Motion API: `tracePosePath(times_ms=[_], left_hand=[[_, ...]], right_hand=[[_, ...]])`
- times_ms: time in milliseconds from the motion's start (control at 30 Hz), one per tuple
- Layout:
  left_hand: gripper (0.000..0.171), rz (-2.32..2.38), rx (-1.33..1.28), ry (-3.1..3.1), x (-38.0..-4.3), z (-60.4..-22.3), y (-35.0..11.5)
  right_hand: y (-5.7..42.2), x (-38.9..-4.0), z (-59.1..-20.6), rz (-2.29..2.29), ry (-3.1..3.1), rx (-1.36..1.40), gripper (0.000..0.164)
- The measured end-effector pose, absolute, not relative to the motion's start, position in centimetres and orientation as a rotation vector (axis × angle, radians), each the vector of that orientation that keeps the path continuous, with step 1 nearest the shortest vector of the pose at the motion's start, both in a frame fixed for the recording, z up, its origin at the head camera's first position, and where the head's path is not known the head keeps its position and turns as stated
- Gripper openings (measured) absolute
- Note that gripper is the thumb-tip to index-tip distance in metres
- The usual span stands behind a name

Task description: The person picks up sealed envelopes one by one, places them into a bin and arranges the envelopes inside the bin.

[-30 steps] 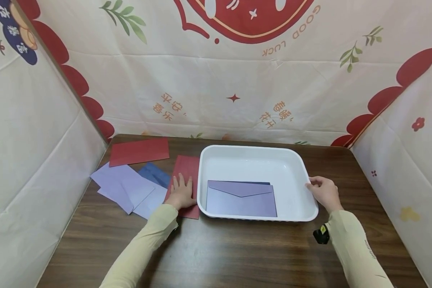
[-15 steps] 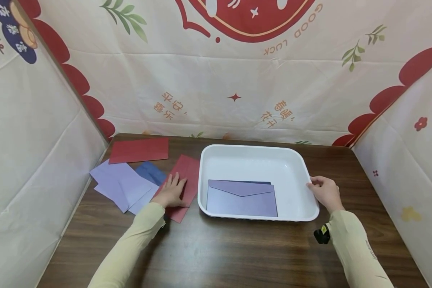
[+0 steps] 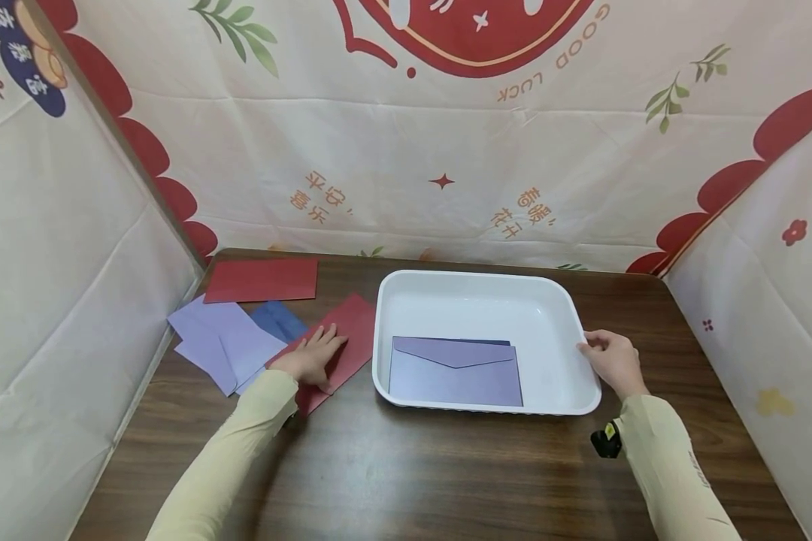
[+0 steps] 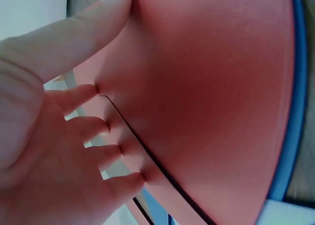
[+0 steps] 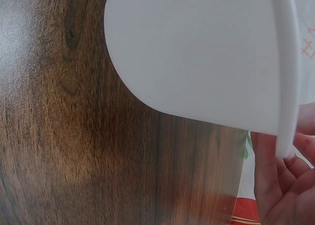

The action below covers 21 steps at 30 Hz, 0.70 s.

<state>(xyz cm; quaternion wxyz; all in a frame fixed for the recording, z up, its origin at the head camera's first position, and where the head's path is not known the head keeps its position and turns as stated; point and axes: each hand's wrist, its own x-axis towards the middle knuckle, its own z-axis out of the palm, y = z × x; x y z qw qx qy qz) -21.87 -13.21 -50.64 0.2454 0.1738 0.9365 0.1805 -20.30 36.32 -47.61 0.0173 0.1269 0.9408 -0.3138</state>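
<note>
In the head view, my left hand (image 3: 313, 357) rests with spread fingers on a red envelope (image 3: 355, 323) lying slantwise left of the white tray (image 3: 487, 289). The left wrist view has the fingertips and thumb touching the red envelope (image 4: 197, 97), whose flap edge shows. A blue envelope (image 3: 280, 321) and light purple envelopes (image 3: 233, 338) lie partly under or beside it. My right hand (image 3: 614, 363) pinches the tray's right rim between thumb and fingers; the rim (image 5: 284, 87) also shows in the right wrist view. Inside the tray, a purple envelope (image 3: 455, 379) covers most of a dark blue one.
Another red envelope (image 3: 262, 279) lies at the back left of the brown wooden table (image 3: 446, 473). White printed cloth (image 3: 379, 143) stands at the back and on both sides of the table.
My left hand has slid left, dragging the red envelope away from the tray and turning it more slantwise. The purple envelopes shifted slightly left. My right hand and the tray stayed nearly in place.
</note>
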Motion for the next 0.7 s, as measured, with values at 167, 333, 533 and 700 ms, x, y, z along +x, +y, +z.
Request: tracePosePath(times_ms=[167, 333, 533, 700], left_hand=[[0.098, 0.497, 0.519, 2.514, -22.4, -50.6, -13.7], [0.089, 0.478, 0.562, 2.567, -22.4, -50.7, -13.9], [0.076, 0.314, 0.416, 2.797, -21.8, -51.8, -13.1], [0.077, 0.304, 0.225, 2.804, -21.5, -52.4, -12.5]], right_hand=[[36.3, -20.4, -47.8, -0.959, 2.922, 0.415, 0.038], [36.1, -20.4, -47.7, -0.944, 2.912, 0.451, 0.038], [36.5, -20.5, -47.8, -0.962, 2.897, 0.458, 0.039], [36.9, -20.9, -48.4, -0.992, 2.880, 0.497, 0.041]])
